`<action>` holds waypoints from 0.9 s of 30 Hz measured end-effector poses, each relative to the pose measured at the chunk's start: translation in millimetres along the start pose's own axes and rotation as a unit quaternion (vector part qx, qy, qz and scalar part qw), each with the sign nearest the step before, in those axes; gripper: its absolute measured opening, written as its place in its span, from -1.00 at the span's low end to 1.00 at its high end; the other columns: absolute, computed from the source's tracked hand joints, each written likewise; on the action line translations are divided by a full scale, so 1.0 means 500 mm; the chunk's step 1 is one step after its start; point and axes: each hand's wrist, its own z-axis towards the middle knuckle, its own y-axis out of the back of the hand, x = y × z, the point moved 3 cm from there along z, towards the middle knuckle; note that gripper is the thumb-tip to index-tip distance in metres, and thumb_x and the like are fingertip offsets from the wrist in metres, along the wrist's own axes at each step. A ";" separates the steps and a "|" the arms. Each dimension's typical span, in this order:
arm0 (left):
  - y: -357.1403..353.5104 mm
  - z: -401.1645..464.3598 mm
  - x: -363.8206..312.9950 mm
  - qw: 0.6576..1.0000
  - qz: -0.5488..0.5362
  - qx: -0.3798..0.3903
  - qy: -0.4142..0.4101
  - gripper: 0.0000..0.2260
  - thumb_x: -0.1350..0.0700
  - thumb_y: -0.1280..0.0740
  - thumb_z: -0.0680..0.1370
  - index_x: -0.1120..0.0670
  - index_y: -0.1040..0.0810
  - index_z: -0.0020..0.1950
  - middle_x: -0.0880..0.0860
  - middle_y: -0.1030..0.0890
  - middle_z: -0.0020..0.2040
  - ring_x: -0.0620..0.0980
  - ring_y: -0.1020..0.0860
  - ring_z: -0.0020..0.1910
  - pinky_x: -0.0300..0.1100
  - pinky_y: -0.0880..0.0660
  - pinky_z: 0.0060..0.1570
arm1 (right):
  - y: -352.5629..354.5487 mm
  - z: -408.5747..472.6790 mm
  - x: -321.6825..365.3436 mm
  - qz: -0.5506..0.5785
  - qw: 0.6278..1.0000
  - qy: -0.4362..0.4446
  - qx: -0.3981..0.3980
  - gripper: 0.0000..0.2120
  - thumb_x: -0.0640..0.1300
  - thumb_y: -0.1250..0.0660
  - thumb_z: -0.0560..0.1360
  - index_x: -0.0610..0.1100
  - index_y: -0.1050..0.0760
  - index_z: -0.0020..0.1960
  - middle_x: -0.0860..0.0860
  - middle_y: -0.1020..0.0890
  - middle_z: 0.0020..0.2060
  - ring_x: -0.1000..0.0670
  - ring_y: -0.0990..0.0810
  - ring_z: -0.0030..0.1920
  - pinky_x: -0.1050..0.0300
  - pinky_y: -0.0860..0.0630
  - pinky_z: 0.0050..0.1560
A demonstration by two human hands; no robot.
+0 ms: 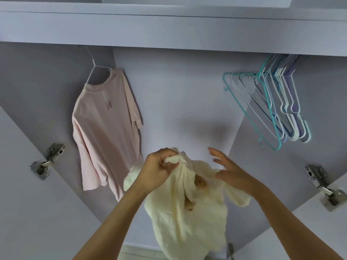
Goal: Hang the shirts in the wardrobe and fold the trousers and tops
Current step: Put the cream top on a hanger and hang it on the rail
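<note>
A cream-yellow shirt (187, 218) with a small brown print hangs bunched in front of the open wardrobe. My left hand (157, 169) grips its gathered top edge at the neck. Just to the right, my right hand (231, 171) is spread with straight fingers, its palm against the shirt's shoulder. A pale pink T-shirt (105, 132) hangs on a white hanger (93, 68) at the left of the wardrobe.
Several empty hangers (277, 102) in teal, white and purple hang bunched at the right of the rail. Both wardrobe doors stand open, with metal hinges at the left (47, 160) and the right (324, 186). A shelf (169, 29) runs overhead.
</note>
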 end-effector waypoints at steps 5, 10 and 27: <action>-0.028 0.027 -0.064 0.993 -0.118 -0.005 -0.007 -0.71 0.42 -0.28 0.46 0.05 -0.66 -0.16 -0.02 -0.64 -0.19 -0.15 -0.58 -0.15 -0.36 -0.47 -0.10 | -0.091 0.023 0.016 -0.104 0.988 0.028 0.112 -0.75 -0.22 -0.17 0.46 -0.02 -0.48 0.07 0.04 -0.62 -0.06 0.01 -0.59 -0.02 0.12 -0.56 0.03; -0.004 0.084 -0.015 0.924 -0.327 -0.058 0.189 -0.78 0.24 -0.34 0.47 0.13 -0.64 -0.38 0.00 -0.53 -0.37 -0.06 -0.48 -0.31 -0.23 -0.40 -0.22 | -0.083 0.016 -0.080 -0.280 0.936 -0.058 0.203 -0.71 -0.06 -0.08 0.58 -0.11 -0.41 0.23 -0.11 -0.66 -0.10 -0.08 -0.66 -0.17 0.14 -0.53 -0.01; -0.126 0.240 -0.070 0.929 0.331 0.156 0.047 -0.51 0.43 -0.13 0.47 0.11 -0.40 0.35 0.05 -0.45 0.21 0.02 -0.47 0.16 -0.29 -0.42 0.04 | 0.319 0.054 0.041 -0.569 0.722 -0.109 -0.378 -0.53 -0.22 -0.17 0.54 -0.26 -0.17 0.41 -0.20 -0.40 0.23 -0.20 -0.37 0.26 -0.07 -0.29 0.23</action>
